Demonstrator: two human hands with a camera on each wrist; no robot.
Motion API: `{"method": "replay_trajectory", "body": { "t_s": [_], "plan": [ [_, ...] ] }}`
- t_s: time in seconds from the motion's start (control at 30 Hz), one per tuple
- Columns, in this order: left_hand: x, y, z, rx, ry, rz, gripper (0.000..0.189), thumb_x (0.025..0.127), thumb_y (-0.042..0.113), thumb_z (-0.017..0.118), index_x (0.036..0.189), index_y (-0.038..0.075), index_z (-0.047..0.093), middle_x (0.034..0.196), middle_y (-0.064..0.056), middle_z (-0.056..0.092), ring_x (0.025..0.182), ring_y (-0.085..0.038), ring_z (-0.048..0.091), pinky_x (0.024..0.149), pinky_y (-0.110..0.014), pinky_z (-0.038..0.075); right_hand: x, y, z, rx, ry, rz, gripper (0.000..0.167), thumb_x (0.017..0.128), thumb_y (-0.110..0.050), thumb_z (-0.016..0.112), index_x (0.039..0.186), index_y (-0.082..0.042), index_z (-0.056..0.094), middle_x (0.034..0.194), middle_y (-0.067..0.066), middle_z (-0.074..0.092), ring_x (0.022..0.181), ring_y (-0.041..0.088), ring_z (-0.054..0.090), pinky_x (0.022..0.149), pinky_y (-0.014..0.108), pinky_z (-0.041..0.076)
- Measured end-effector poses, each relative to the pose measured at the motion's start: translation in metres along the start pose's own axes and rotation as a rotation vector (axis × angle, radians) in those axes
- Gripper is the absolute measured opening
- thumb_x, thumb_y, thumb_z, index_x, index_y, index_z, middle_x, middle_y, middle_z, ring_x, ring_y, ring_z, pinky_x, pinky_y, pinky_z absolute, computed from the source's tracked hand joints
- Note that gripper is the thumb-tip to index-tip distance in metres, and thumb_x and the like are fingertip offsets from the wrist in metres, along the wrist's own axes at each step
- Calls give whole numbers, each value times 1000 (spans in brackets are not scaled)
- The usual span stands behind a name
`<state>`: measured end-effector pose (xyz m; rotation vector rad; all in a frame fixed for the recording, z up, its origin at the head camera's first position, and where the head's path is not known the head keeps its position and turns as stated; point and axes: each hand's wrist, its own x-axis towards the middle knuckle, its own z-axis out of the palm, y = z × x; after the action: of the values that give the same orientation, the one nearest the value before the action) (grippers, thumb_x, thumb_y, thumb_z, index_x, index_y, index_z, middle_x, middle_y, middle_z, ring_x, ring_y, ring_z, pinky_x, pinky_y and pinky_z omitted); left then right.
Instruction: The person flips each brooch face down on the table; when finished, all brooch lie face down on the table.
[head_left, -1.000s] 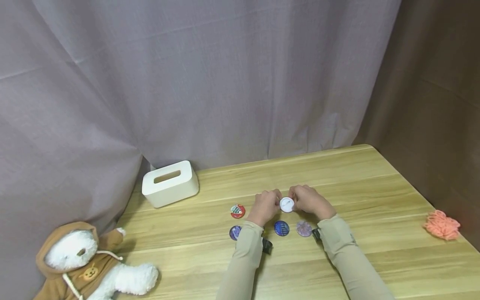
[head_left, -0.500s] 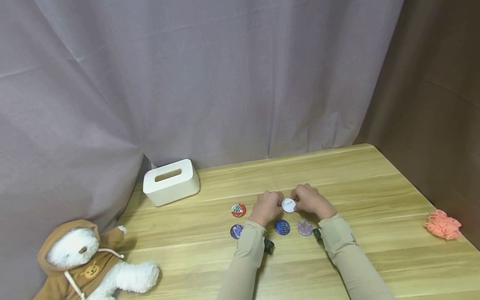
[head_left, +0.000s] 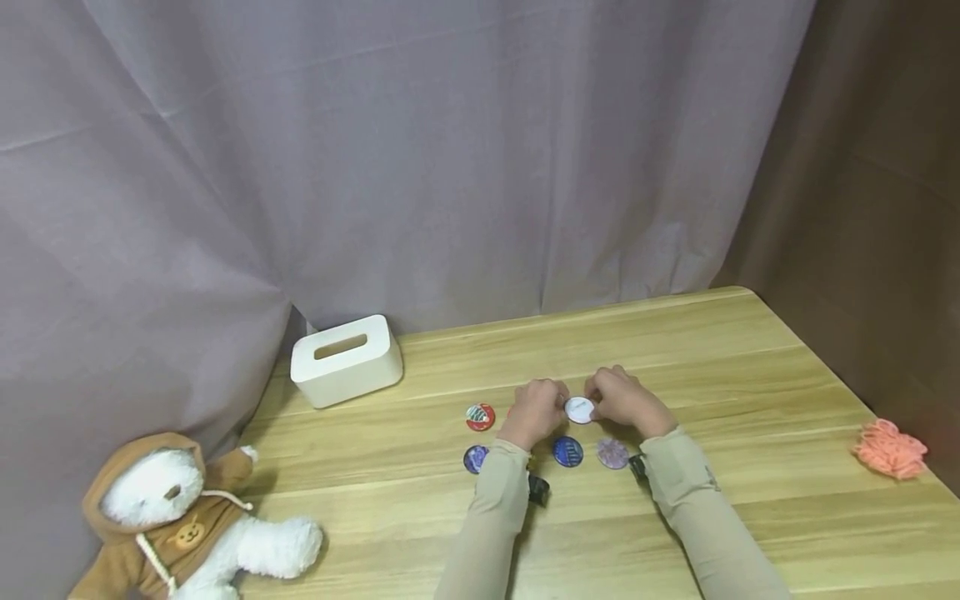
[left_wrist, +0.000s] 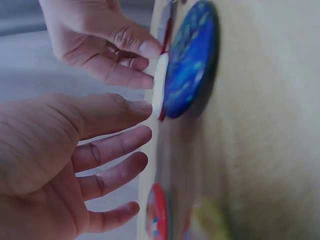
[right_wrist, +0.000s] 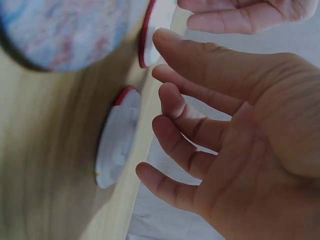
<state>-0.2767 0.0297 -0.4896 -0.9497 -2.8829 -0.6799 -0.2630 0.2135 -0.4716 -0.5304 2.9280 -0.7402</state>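
Observation:
A round pin badge, white back up (head_left: 579, 409), is between my two hands, its pin showing in the head view. My left hand (head_left: 536, 412) pinches its left edge by the fingertips; in the left wrist view the thumb (left_wrist: 141, 107) meets the rim, other fingers spread. From the opposite edge my right hand (head_left: 626, 402) holds it by thumb and finger. Nearer me lie a blue badge (head_left: 567, 452) and a pale purple badge (head_left: 612, 453). Another white-backed badge (right_wrist: 119, 137) lies under my right hand in the right wrist view.
Left of the hands lie a red-and-green badge (head_left: 480, 417) and a purple badge (head_left: 475, 459), the latter partly behind the sleeve. A white tissue box (head_left: 347, 362) stands at back left, a plush bear (head_left: 180, 517) at front left. Coral yarn (head_left: 890, 449) lies at the right edge.
Both hands stay on the badge, which now looks flatter, its back turned more upward. The whole head view has shifted slightly; a bit of red shows beside my left hand.

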Motion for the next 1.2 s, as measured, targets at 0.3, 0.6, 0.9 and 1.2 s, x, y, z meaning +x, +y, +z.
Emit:
{"method": "replay_trajectory", "body": {
  "t_s": [0.3, 0.6, 0.9, 1.2],
  "plan": [
    [-7, -18, -16, -225, 52, -100, 19, 95, 9, 67, 112, 3, 73, 103, -7, 74, 91, -18, 68, 80, -27, 52, -2, -7, -5, 70, 34, -24, 27, 88, -6, 70, 110, 9, 68, 83, 6, 64, 79, 24, 58, 77, 45, 50],
    [-8, -30, -25, -372, 119, -100, 24, 99, 13, 61, 117, 2, 71, 109, -9, 71, 93, -16, 67, 83, -28, 53, 5, -7, -2, 140, 113, -86, 28, 93, -7, 65, 115, 10, 66, 98, 16, 70, 96, 36, 65, 88, 54, 50],
    [-11, -35, -37, -434, 180, -81, 29, 102, 16, 55, 124, 2, 68, 123, -10, 69, 118, -24, 62, 101, -38, 47, 13, -18, -8, 239, 166, -143, 28, 95, -6, 65, 118, 10, 64, 108, 21, 70, 104, 40, 66, 93, 57, 48],
    [-26, -45, -48, -421, 179, -106, 30, 97, 5, 55, 125, 1, 66, 118, -11, 70, 115, -26, 63, 101, -40, 47, 22, -41, -5, 271, 139, -137, 31, 88, 2, 70, 119, 8, 64, 113, 21, 69, 111, 44, 61, 97, 60, 44]
  ]
}}
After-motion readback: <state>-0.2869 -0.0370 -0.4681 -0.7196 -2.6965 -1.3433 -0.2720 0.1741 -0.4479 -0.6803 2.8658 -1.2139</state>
